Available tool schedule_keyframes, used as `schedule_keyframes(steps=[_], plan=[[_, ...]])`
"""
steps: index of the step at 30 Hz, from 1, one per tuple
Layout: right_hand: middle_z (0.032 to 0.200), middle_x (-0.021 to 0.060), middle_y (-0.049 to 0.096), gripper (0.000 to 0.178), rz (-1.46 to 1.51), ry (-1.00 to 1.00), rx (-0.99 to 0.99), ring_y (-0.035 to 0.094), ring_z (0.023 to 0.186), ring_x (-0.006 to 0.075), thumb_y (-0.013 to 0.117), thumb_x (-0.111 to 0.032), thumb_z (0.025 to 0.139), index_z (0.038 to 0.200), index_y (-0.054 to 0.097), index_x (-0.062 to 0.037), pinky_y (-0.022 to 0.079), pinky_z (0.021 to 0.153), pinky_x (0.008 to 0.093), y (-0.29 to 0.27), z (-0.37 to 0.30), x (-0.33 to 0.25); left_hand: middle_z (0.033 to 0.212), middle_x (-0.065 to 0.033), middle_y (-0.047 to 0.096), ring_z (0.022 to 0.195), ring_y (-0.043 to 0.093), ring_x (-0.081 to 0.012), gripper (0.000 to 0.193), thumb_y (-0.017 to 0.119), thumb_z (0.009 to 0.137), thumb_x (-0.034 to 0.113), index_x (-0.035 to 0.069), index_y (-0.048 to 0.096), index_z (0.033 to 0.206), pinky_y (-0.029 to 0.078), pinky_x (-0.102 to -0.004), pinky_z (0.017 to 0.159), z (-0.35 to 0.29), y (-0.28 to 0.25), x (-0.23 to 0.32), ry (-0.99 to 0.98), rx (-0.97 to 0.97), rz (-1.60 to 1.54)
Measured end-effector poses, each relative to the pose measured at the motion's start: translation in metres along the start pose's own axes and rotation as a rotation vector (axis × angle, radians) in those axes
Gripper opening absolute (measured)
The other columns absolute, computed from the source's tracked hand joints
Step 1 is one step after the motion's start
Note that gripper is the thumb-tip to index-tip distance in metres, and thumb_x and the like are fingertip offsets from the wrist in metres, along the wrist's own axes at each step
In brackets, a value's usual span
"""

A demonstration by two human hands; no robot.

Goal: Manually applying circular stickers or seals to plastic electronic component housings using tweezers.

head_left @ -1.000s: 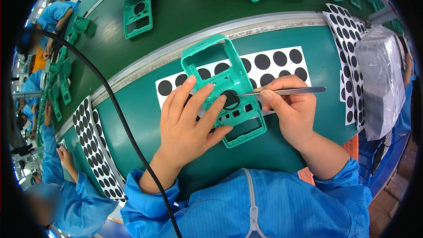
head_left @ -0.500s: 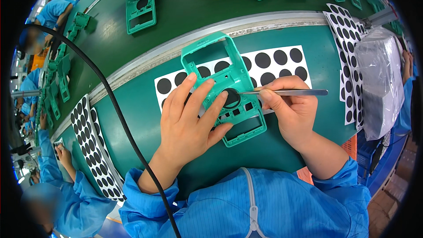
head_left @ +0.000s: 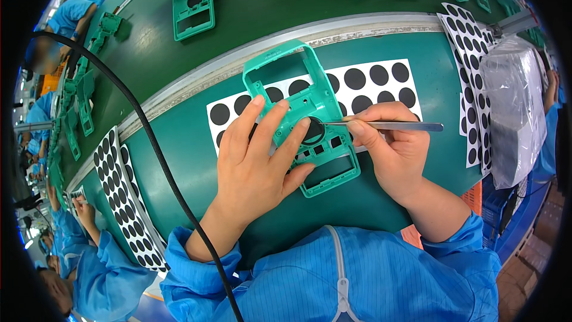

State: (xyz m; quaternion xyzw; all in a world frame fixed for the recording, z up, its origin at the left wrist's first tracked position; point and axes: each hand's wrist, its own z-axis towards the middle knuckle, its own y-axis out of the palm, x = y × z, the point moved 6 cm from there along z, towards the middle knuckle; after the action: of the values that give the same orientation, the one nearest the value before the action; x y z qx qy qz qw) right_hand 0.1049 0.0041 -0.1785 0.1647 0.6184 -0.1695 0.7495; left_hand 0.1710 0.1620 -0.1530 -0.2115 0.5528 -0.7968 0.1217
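Note:
A green plastic housing (head_left: 326, 96) lies on a white sheet of round black stickers (head_left: 379, 76) on the green bench. My left hand (head_left: 247, 158) rests spread over the housing's left side. Its index fingertip touches the rim of a round opening, where a black round sticker (head_left: 312, 134) sits; I cannot tell whether it is fully stuck down. My right hand (head_left: 396, 149) pinches metal tweezers (head_left: 405, 125), held nearly level. Their thin tip reaches the upper right edge of that sticker. My left fingers hide part of the housing and sheet.
Beyond a metal rail (head_left: 333, 31) runs a green conveyor (head_left: 268, 6) carrying several similar housings. More sticker sheets hang over the bench at left (head_left: 122, 200) and right (head_left: 471, 77). A clear plastic bag (head_left: 512, 107) stands at right. A black cable (head_left: 152, 128) crosses the view; co-workers sit at left.
My hands and the tweezers stay almost where they were, with the tip still at the opening. The housing has shifted very slightly up. Housings on the conveyor have moved a little to the right.

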Motion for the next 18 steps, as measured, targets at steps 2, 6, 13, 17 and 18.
schedule_keyframes(steps=[2,6,13,17,18], plan=[[0.078,0.0061,0.061,0.011,0.001,0.002,0.009,0.057,0.066,0.0078,0.065,0.000,0.079,0.089,0.058,0.0013,0.045,0.056,0.0188,0.0001,-0.0001,-0.0006,0.124,-0.0121,0.048,0.120,0.038,-0.0351,0.053,0.071,0.062,0.030,0.014,0.061,0.112,0.035,-0.0415,0.094,-0.0001,0.0008,-0.0001,-0.011,-0.013,0.007],[0.078,0.0065,0.061,0.011,-0.025,-0.028,-0.009,0.059,0.068,0.0087,0.064,0.002,0.079,0.089,0.058,0.0018,0.046,0.057,0.0190,0.0010,0.0005,-0.0030,0.125,-0.0118,0.047,0.120,0.037,-0.0344,0.053,0.072,0.062,0.029,0.016,0.061,0.112,0.035,-0.0412,0.095,0.0007,0.0006,0.0007,-0.026,-0.018,0.012],[0.078,0.0071,0.061,0.012,-0.017,-0.061,-0.019,0.061,0.069,0.0096,0.064,0.002,0.079,0.089,0.058,0.0022,0.048,0.058,0.0195,0.0023,0.0006,-0.0047,0.127,-0.0107,0.046,0.122,0.036,-0.0331,0.052,0.072,0.062,0.029,0.019,0.061,0.113,0.034,-0.0405,0.095,0.0010,0.0010,0.0011,-0.047,-0.035,0.019],[0.078,0.0072,0.062,0.011,-0.030,-0.068,-0.023,0.061,0.069,0.0096,0.064,0.002,0.079,0.089,0.058,0.0021,0.048,0.058,0.0196,0.0027,0.0006,-0.0056,0.128,-0.0102,0.045,0.122,0.035,-0.0330,0.052,0.072,0.062,0.028,0.020,0.062,0.113,0.034,-0.0402,0.096,0.0005,0.0014,0.0013,-0.057,-0.042,0.025],[0.078,0.0073,0.062,0.011,-0.048,-0.074,-0.023,0.061,0.069,0.0096,0.064,0.002,0.079,0.089,0.058,0.0020,0.048,0.059,0.0197,0.0025,0.0007,-0.0059,0.128,-0.0102,0.045,0.122,0.035,-0.0330,0.052,0.072,0.062,0.028,0.020,0.062,0.113,0.034,-0.0402,0.096,0.0007,0.0015,0.0015,-0.057,-0.041,0.024]])
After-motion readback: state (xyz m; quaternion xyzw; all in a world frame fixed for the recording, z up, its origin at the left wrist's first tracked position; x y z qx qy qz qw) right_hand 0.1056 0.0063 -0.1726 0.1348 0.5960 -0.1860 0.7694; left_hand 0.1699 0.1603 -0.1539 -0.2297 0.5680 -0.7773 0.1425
